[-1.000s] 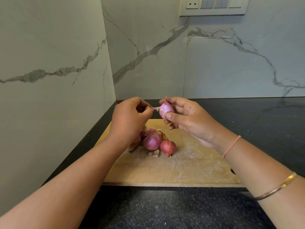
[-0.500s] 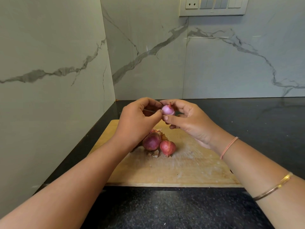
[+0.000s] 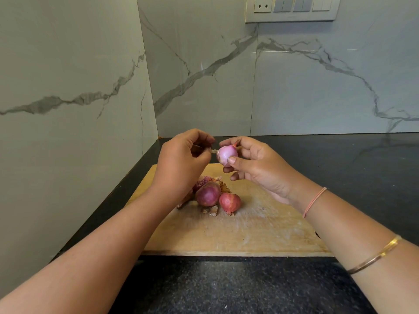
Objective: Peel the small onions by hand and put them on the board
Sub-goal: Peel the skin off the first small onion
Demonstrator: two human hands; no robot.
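The wooden board (image 3: 260, 234) sat on the dark counter (image 3: 226, 288) with two reddish onions (image 3: 208, 193) touching each other, skin scraps (image 3: 212, 210) right beside them. Above that, the right hand (image 3: 260, 168) gripped a pink onion (image 3: 226, 154) while the left hand (image 3: 181, 164) pinched its pale root end (image 3: 214, 151).
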